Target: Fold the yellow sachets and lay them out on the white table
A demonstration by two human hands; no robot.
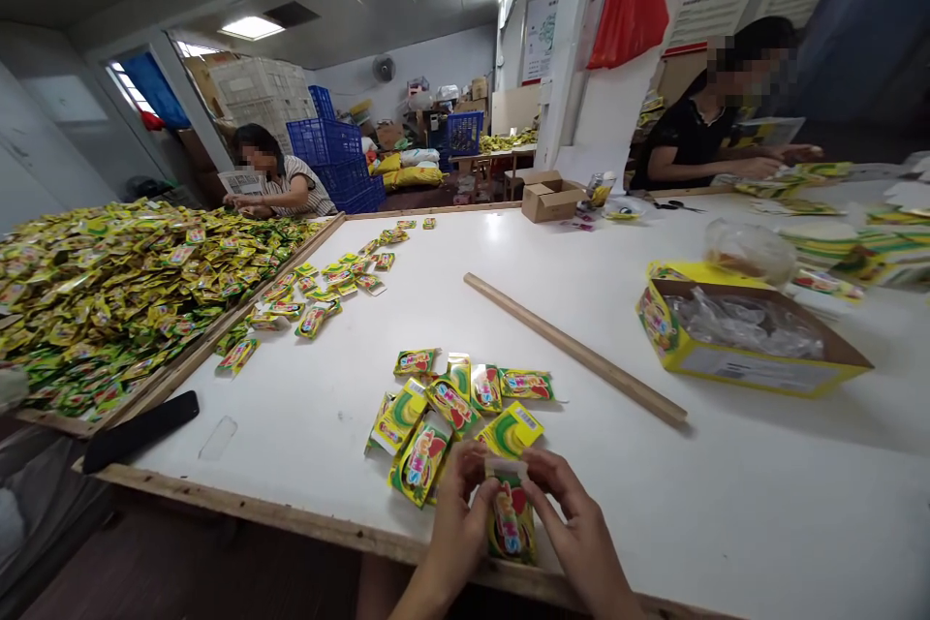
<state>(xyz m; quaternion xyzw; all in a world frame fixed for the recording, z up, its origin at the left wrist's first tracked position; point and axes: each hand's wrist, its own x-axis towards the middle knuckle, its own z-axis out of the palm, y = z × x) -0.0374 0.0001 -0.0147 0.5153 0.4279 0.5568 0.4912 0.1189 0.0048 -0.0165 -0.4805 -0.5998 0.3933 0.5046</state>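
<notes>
At the near edge of the white table [727, 504], my left hand [454, 513] and my right hand [573, 523] both pinch one small yellow-green snack packet [511, 523], held upright between them. Its top edge sits under my fingertips. Just beyond my hands lies a cluster of several more packets [450, 407], some overlapping. Farther off on the left side of the table, other loose packets [326, 291] are scattered.
A big heap of packets [108, 291] fills a wooden-framed tray at left. A long wooden stick [573, 349] lies diagonally mid-table. An open yellow carton [748, 334] with clear plastic stands right. A black phone [138, 431] lies near left. Two other people sit at the far side.
</notes>
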